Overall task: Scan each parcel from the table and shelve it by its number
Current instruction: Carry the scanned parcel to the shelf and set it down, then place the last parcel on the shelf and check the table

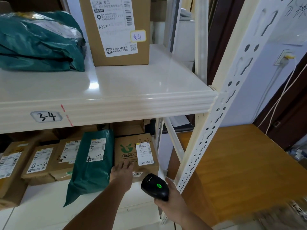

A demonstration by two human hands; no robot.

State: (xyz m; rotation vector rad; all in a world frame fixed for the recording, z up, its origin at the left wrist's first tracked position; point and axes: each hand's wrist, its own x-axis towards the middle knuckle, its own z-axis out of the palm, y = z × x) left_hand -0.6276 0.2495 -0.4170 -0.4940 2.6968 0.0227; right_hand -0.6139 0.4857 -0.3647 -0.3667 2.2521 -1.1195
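A cardboard parcel [142, 146] marked 3-2, with a white label and green logo, lies at the right end of the lower shelf [49, 201]. My left hand [122, 170] rests flat on its front face, fingers spread, holding nothing. My right hand [171, 200] grips a black barcode scanner [154, 187] with a green light lit, just in front of and below the parcel. A green plastic mailer [93, 163] leans against the parcel's left side.
Several brown boxes [39, 161] marked 4-4 and 2-4 fill the lower shelf's left. The upper shelf [116, 100], tagged 3-4, carries a tall box [116, 30] and a green bag [38, 42]. A white perforated upright [216, 122] stands right; beyond it, a wooden table [240, 163].
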